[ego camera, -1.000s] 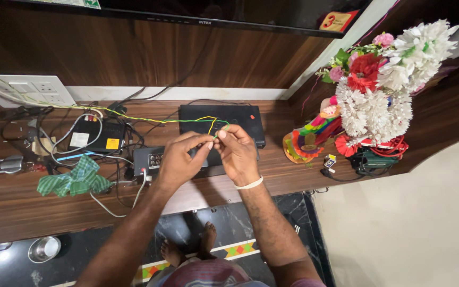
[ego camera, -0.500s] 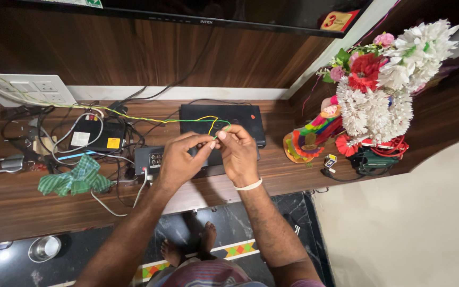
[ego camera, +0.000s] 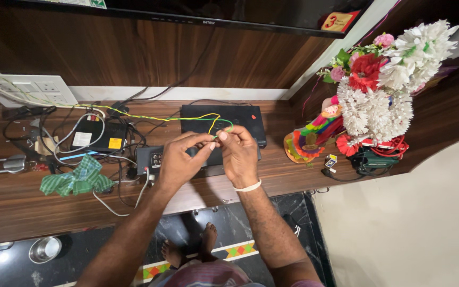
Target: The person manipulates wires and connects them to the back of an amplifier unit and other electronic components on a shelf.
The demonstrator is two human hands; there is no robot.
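Observation:
My left hand (ego camera: 179, 159) and my right hand (ego camera: 238, 155) meet above the wooden shelf (ego camera: 38, 207), fingertips pinched together on a thin yellow and green twisted wire (ego camera: 160, 118). The wire runs left from my fingers across the shelf toward the white wall socket plate (ego camera: 38, 87); a short loop of it curls by my right fingertips. Under my hands lie a flat black box (ego camera: 240, 118) and a smaller black box with ports (ego camera: 149, 157). A white band circles my right wrist.
At the left, tangled cables, a black adapter with white and yellow labels (ego camera: 96, 135), a green checked cloth (ego camera: 75, 180) and a padlock (ego camera: 3, 165). At the right, a vase of artificial flowers (ego camera: 378, 90), a colourful garland (ego camera: 309, 139). A steel bowl (ego camera: 44, 248) on the floor.

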